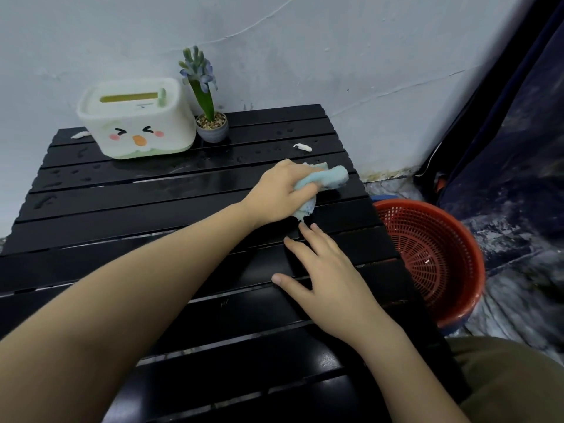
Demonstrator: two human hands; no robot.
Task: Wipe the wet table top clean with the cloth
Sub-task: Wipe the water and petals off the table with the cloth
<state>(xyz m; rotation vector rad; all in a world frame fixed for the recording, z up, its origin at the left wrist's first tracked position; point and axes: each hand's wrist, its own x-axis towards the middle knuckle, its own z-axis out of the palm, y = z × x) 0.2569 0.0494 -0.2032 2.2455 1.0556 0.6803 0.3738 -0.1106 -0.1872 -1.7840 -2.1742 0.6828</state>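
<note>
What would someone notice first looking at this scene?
Probably the left hand gripping a pale blue cloth near the right edge of the black slatted table. Next, the white tissue box with a cartoon face at the back left, and the red basket on the floor to the right.

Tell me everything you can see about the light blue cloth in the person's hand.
The light blue cloth looks like soft, fluffy terry fabric, bunched into a crumpled wad rather than spread flat. The left hand grips it, fingers curled round its middle, so one end bulges out to the right and a frayed-looking corner hangs below the palm. It presses on the black slatted table top near the right edge, with water drops on slats beyond it.
</note>
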